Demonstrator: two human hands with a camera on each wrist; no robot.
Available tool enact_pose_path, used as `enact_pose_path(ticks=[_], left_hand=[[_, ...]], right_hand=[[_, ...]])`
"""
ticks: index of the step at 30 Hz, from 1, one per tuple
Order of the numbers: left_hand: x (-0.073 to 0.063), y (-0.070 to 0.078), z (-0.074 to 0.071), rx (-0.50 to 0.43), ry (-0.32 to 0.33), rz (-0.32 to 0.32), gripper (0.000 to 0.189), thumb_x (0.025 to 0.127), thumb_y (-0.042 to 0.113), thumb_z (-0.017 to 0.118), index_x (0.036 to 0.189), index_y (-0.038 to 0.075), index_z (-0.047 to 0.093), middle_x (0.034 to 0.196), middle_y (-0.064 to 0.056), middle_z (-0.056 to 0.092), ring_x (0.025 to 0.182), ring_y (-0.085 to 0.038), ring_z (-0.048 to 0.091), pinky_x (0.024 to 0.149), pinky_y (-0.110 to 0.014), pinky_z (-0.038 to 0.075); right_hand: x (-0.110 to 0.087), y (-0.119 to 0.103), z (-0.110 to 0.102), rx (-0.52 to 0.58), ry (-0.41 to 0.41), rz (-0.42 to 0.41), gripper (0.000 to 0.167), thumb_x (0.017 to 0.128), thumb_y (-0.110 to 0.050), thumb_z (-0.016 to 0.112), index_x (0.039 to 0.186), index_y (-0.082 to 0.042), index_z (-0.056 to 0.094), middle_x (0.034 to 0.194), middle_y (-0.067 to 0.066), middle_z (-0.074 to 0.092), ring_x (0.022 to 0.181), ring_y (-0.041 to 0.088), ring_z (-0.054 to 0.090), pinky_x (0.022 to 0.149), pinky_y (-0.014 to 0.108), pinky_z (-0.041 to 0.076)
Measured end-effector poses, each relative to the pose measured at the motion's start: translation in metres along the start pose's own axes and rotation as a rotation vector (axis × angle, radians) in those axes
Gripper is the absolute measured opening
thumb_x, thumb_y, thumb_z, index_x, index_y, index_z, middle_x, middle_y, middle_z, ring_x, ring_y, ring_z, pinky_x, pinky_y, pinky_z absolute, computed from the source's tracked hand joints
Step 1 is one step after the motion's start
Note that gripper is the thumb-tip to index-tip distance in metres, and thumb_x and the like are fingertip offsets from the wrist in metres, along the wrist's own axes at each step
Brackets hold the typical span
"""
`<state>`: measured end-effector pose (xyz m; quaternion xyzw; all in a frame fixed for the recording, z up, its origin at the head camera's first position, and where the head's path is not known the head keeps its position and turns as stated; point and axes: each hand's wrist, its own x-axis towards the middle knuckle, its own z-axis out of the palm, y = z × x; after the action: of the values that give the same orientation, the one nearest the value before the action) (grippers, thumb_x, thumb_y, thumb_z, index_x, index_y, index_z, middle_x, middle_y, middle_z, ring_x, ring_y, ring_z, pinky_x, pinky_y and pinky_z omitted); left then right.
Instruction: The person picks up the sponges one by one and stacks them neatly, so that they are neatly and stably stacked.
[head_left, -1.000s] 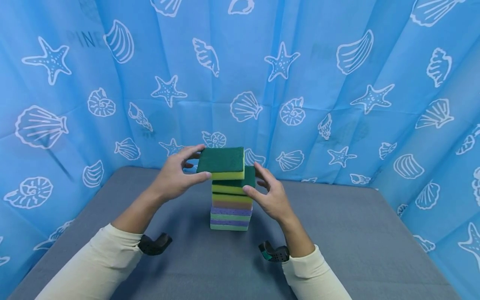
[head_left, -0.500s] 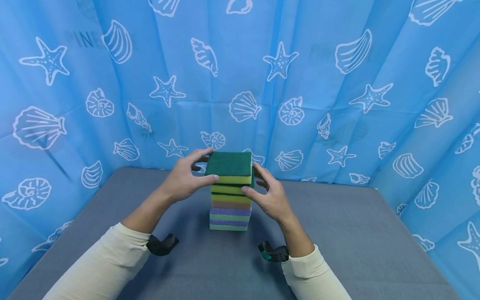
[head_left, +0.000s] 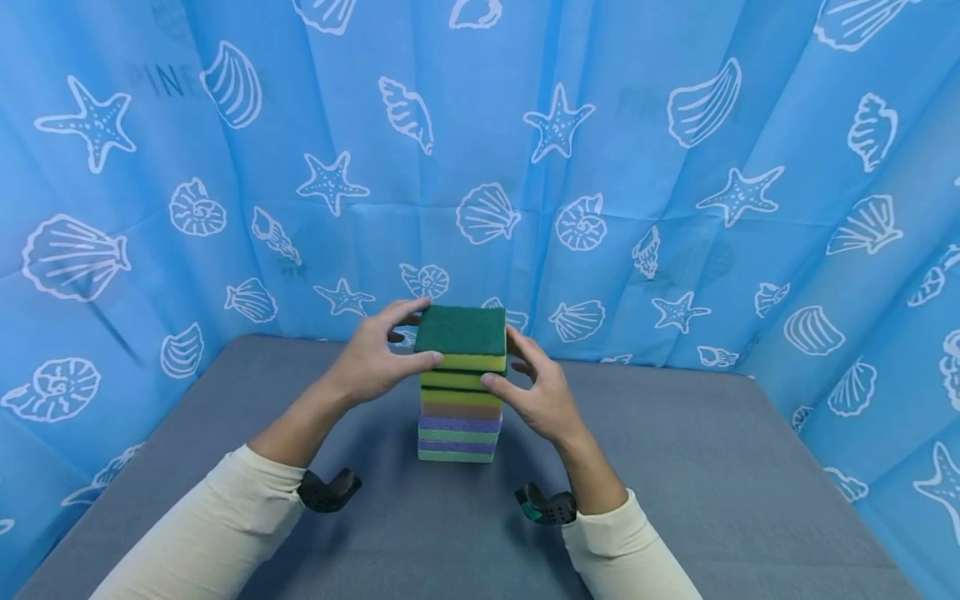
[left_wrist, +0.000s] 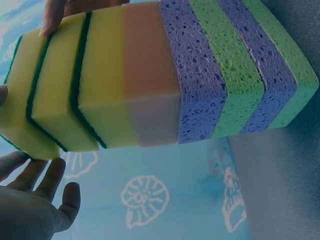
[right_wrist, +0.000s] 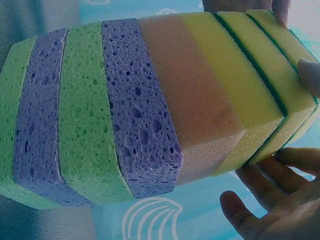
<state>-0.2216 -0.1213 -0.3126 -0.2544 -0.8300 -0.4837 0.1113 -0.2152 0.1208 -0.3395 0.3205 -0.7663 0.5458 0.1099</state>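
Observation:
A tall stack of sponges stands in the middle of the head view. My left hand (head_left: 371, 358) grips the top sponge (head_left: 461, 331), yellow with a dark green scouring face up, thumb at its front and fingers behind its left side. On the right, my right hand (head_left: 547, 396) holds the second sponge (head_left: 456, 380), its thumb on the front edge and fingers along the far right side. Below these lie another yellow sponge (left_wrist: 102, 80), a brownish-pink layer (right_wrist: 190, 80) and alternating purple layers (right_wrist: 142, 110) and light green layers (right_wrist: 82, 115).
The stack rests on a grey cloth-covered table (head_left: 675, 467). A blue curtain (head_left: 480, 150) printed with white shells and starfish hangs behind and at both sides. Black wrist devices (head_left: 328, 492) hang below both forearms.
My left hand has moved right and slightly down with the top sponge, which now lines up over the stack. The right hand has stayed nearly in place.

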Motion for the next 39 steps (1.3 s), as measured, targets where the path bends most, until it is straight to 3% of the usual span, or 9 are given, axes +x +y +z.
enact_pose_path(ticks=[39], left_hand=[[0.0012, -0.0011, 0.0041, -0.029, -0.017, -0.022, 0.066, 0.089, 0.018, 0.070, 0.145, 0.001, 0.041, 0.138, -0.016, 0.046, 0.116, -0.033, 0.048, 0.089, -0.054, 0.042]], right_hand=[[0.0008, 0.0008, 0.0002, 0.006, 0.005, -0.004, 0.064, 0.089, 0.002, 0.063, 0.146, 0.005, 0.035, 0.136, 0.023, 0.046, 0.124, 0.035, 0.045, 0.096, 0.060, 0.036]])
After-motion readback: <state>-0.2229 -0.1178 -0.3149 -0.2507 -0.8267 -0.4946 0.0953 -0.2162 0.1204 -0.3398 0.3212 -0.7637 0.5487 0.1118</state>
